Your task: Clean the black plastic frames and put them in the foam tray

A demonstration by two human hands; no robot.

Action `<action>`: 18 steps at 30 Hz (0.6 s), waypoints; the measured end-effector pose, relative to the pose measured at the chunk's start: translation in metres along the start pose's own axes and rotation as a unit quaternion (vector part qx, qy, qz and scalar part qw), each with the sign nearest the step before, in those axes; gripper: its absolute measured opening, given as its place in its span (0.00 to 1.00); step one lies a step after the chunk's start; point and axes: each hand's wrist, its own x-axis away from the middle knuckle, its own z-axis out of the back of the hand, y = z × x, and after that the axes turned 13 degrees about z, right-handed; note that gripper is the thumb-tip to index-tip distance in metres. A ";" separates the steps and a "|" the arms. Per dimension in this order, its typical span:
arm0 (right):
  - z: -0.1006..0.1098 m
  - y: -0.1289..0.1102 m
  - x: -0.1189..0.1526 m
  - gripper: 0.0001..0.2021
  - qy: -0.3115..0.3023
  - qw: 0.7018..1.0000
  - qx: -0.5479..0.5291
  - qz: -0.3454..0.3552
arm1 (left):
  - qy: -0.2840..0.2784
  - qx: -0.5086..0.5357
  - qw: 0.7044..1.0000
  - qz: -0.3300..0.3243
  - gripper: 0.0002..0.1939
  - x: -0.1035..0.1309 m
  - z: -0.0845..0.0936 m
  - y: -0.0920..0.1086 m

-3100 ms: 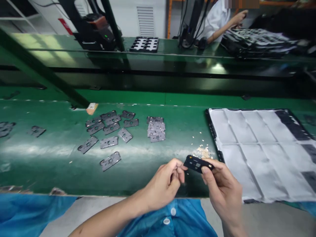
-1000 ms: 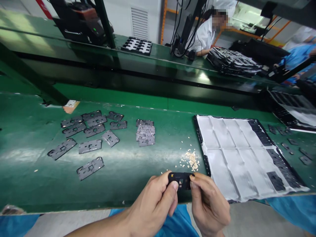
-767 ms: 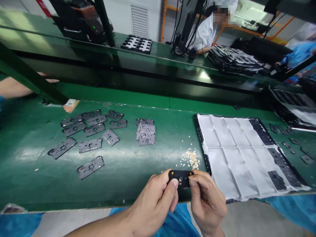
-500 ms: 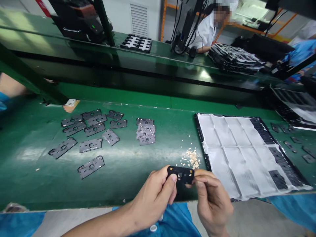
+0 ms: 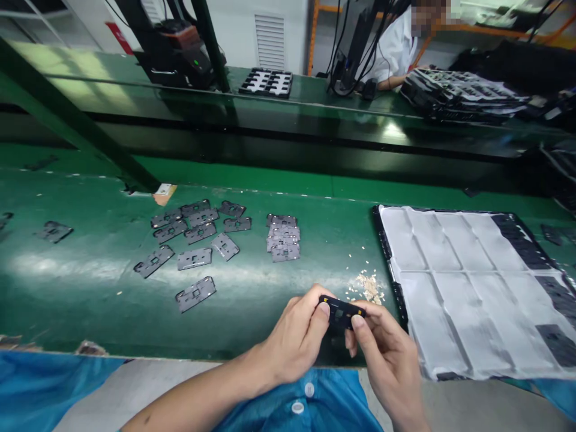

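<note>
Near the bench's front edge, my left hand (image 5: 300,333) grips the left end of a black plastic plate (image 5: 341,313) with cut-outs and small yellow patches at its upper corners. My right hand (image 5: 387,354) pinches the plate's right end between thumb and fingers. The plate is tilted and held above the bench. Just beyond my right hand lies a pile of tiny pale chips (image 5: 369,287). A short overlapping stack of similar dark plates (image 5: 283,238) sits further back, and several loose ones (image 5: 194,258) are scattered to its left.
To the right lies a large black-edged tray (image 5: 392,270) lined with white sheet, some dark plates in its right-hand pockets. A green post (image 5: 90,129) slants down at the left. Behind runs a raised shelf (image 5: 306,107) with another tray (image 5: 266,82); a person in white (image 5: 396,51) is beyond it.
My view has shifted, so the bench things appear further right. My right thumb has come onto the front of the plate's right end, and the plate tilts more down to the right.
</note>
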 end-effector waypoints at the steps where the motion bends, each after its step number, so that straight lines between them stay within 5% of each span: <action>1: 0.001 0.001 0.000 0.07 -0.010 1.000 0.008 0.004 | 0.005 0.007 1.000 -0.002 0.17 -0.001 0.000 -0.002; 18: -0.009 -0.004 0.005 0.13 0.000 0.999 0.045 -0.004 | 0.027 0.060 0.998 0.002 0.20 -0.002 -0.002 -0.017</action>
